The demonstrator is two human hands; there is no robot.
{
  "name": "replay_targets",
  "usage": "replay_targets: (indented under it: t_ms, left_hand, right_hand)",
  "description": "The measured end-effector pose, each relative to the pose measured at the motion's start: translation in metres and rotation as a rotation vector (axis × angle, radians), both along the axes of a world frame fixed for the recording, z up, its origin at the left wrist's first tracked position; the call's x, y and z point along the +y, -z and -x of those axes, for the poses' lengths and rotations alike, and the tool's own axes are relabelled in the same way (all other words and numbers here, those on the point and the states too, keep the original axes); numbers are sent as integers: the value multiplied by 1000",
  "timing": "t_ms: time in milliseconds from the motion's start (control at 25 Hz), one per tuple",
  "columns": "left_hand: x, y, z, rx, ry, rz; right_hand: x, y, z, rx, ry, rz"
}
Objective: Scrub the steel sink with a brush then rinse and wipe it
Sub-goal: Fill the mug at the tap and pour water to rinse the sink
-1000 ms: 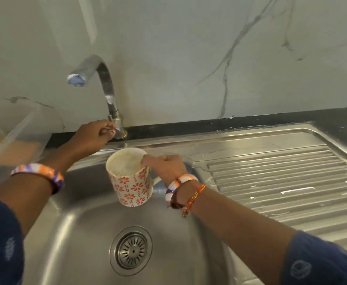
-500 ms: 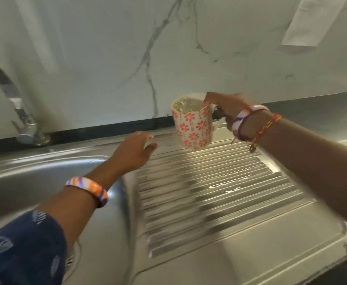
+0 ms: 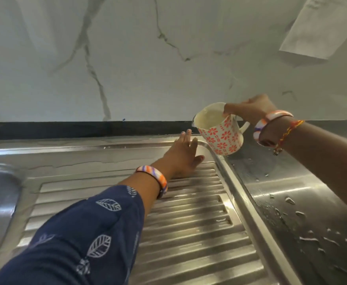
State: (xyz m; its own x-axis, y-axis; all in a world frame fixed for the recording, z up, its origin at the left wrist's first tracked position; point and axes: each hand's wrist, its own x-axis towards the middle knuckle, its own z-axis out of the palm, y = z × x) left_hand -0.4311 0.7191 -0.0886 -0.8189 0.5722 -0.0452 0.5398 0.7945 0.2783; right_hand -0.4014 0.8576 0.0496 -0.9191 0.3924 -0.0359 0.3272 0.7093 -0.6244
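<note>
Open ribbed drainboard toward the near edge; far corner taken by left hand lying flat, tilted mug just beside in right hand.

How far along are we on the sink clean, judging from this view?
Scrubbing looks done: no brush in view. Rinsing is in hand: the right hand tilts the floral mug over the far corner of the ribbed drainboard, while the left hand lies flat there, fingers straight. Water droplets sit on the counter to the right. Wiping is left: no cloth is visible and surfaces look wet.
</note>
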Motion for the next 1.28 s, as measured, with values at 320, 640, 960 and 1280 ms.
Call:
replay_targets:
  t_ms: [320,640,960,1280]
  left_hand:
    - [-98,30,27,101,-43,158]
    - [-245,25,-23,-69,-616,232]
    - [-174,-11,-24,-47,-459,179]
    - [-11,0,-66,-91,-30,87]
  right_hand:
    - [-70,18,42,-17,-350,-216]
    - [-149,32,60,-74,-485,216]
    - [-68,-4,57,-5,-589,-133]
    - [28,1,3,-90,-640,-575]
